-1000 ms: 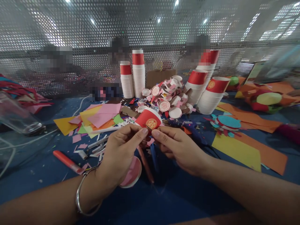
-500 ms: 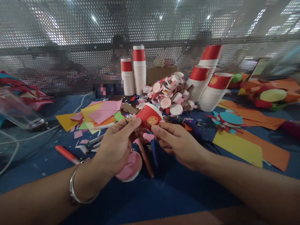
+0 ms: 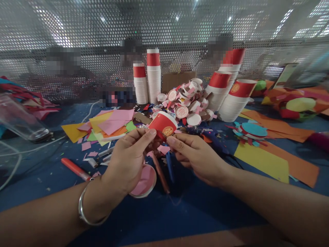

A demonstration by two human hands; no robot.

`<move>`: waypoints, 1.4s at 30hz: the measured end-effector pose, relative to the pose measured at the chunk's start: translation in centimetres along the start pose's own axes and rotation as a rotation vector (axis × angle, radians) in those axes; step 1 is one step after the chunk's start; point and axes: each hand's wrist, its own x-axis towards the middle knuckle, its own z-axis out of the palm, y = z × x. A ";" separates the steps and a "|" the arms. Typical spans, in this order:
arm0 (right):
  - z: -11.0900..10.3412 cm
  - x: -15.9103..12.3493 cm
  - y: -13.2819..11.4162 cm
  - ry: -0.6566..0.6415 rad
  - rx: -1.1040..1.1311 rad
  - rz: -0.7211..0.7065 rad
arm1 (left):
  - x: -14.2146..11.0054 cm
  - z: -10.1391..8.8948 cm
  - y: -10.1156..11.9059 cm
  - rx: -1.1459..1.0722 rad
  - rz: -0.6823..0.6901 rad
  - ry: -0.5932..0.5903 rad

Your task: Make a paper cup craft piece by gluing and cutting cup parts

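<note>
A red paper cup [image 3: 162, 123] with a white rim and a gold emblem is held up at the middle of the view, tilted. The fingers of my left hand [image 3: 130, 159] pinch its lower left side. On the lower right, by the emblem, my right hand [image 3: 191, 149] grips it between thumb and fingers. The cup's lower end is partly hidden by my fingers. Beneath my left hand lies a round pink-topped disc [image 3: 145, 181]. A brown stick [image 3: 160, 173] and a blue stick [image 3: 170, 167] lie on the table between my hands.
Tall stacks of paper cups [image 3: 154, 82] stand behind, with more stacks [image 3: 226, 106] at right. Between them is a heap of cut cup bottoms [image 3: 189, 99]. Coloured paper [image 3: 115, 121] lies left, yellow sheets [image 3: 262, 163] right. A red marker [image 3: 75, 168], glass jar [image 3: 23, 118] and blue glue gun [image 3: 214, 139] are nearby.
Both hands keep hold of the cup, which has turned and tipped slightly. The fingers of my left hand have shifted a little on its side. The view has moved slightly.
</note>
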 end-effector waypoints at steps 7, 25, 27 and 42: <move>0.0 -0.2 -0.2 0.003 -0.003 -0.019 | -0.3 -0.2 -0.2 0.066 0.051 -0.041; 0.0 -0.3 -0.4 -0.007 -0.027 -0.017 | -0.1 -0.7 -0.5 0.235 0.106 -0.097; 0.1 -0.3 -0.3 -0.010 -0.020 -0.012 | -0.2 -0.6 -0.4 0.257 0.114 -0.099; -0.1 -0.3 -0.5 -0.013 0.001 -0.048 | 0.5 -0.1 0.6 0.027 -0.024 -0.024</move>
